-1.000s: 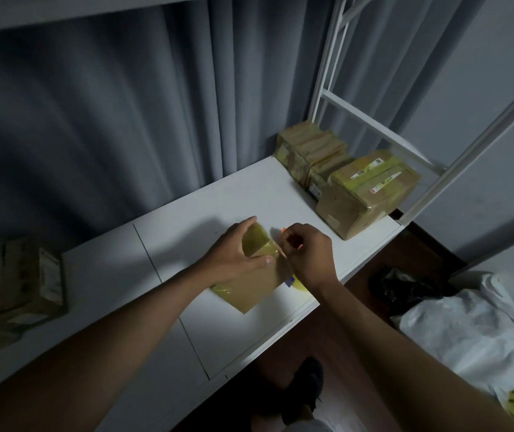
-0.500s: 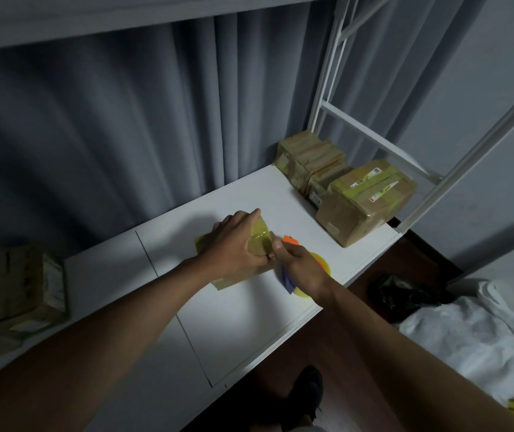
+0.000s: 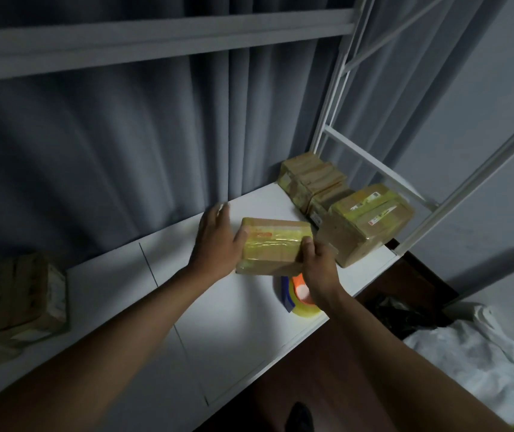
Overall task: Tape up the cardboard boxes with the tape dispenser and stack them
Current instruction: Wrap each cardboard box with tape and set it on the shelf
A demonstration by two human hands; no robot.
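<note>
Box [image 3: 273,244] — between both hands, mid-table

- A small cardboard box [image 3: 276,244], wrapped in yellowish clear tape, is held between both hands, clear of the white desk.
- The tape dispenser [image 3: 296,296], orange and blue with a clear roll, lies on the desk just below that box, under the right wrist.
- Taped boxes [image 3: 365,222] sit stacked just right of the held one.
</note>
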